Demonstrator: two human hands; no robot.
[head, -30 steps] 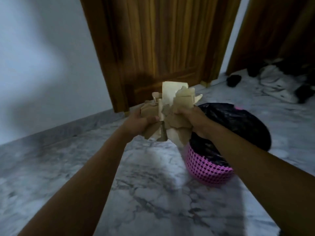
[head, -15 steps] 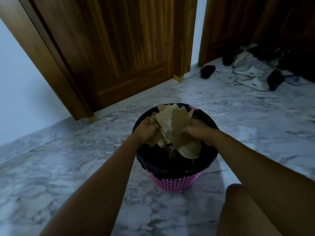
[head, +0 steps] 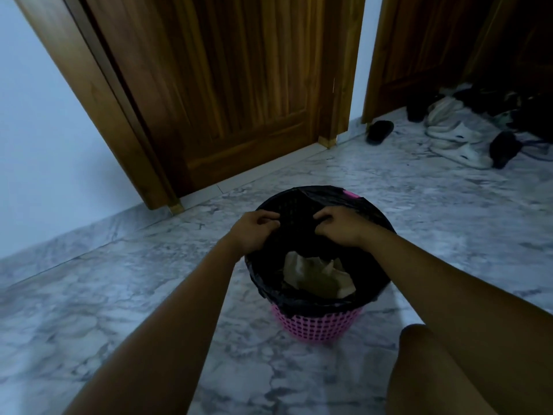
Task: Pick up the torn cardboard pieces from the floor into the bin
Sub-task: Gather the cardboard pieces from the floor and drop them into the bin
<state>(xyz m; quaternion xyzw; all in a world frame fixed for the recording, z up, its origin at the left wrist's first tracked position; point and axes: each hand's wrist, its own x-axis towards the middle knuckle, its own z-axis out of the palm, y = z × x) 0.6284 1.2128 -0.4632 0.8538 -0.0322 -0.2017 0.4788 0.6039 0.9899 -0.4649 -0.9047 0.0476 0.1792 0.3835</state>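
Torn brown cardboard pieces (head: 314, 277) lie inside the pink mesh bin (head: 317, 324), which is lined with a black bag (head: 299, 301). The bin stands on the marble floor in front of me. Both hands hover over the bin's mouth, above the cardboard. My left hand (head: 254, 232) is at the bin's left rim with its fingers curled in and nothing visible in them. Over the bin's far right side, my right hand (head: 341, 227) is curled the same way and holds no cardboard. No loose cardboard shows on the floor in view.
A wooden door (head: 224, 85) stands just behind the bin, with a white wall to the left. Several shoes and slippers (head: 457, 142) and a black slipper (head: 379, 131) lie at the back right. My bare knee (head: 419, 369) is at the lower right beside the bin.
Both hands carried the bundle of cardboard over the bin and let it go. The pieces now lie inside the bin, and the hands are empty above it.
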